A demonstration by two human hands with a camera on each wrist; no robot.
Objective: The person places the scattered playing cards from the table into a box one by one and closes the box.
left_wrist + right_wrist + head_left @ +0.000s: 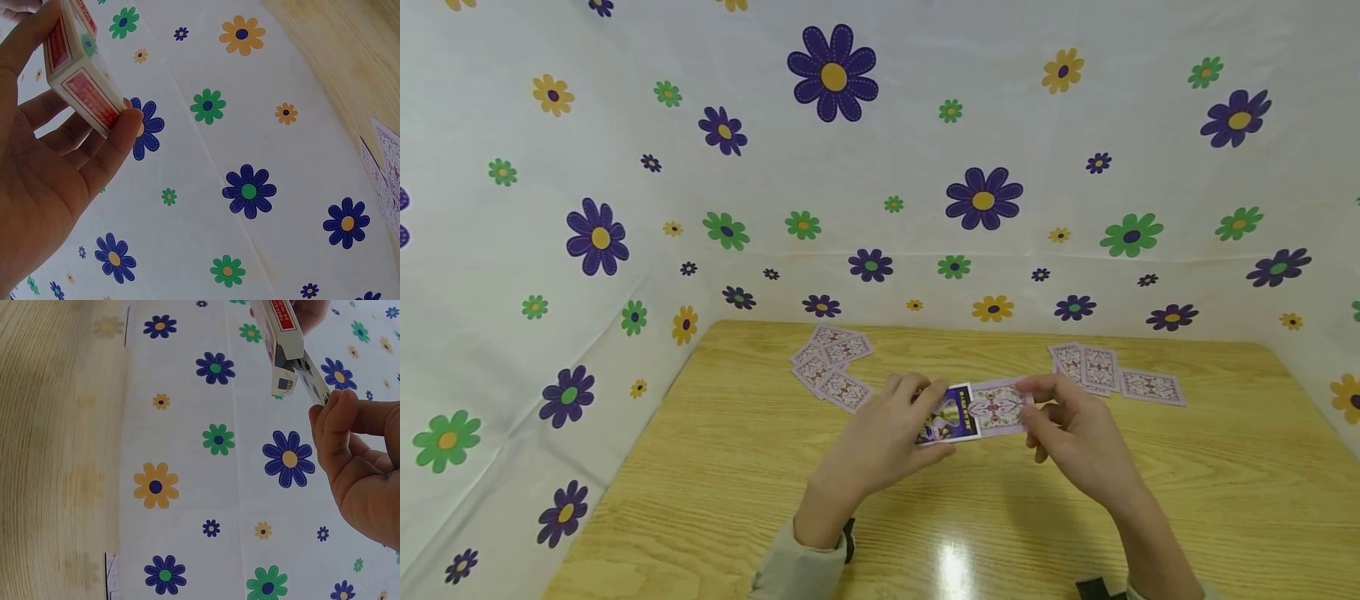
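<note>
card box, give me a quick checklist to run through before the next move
1. Left hand gripping the card box: ok, held between thumb and fingers.
2. Right hand pinching the card: ok, held at its outer end.
3. Flap open: ok, it stands away from the box mouth in the right wrist view.
4. Card clear of the box: not ok, its other end is at the box mouth.
5. More cards inside the box: cannot tell, the inside is hidden.
6. Left group of loose cards clear of the left hand: cannot tell, they nearly meet in the head view.
</note>
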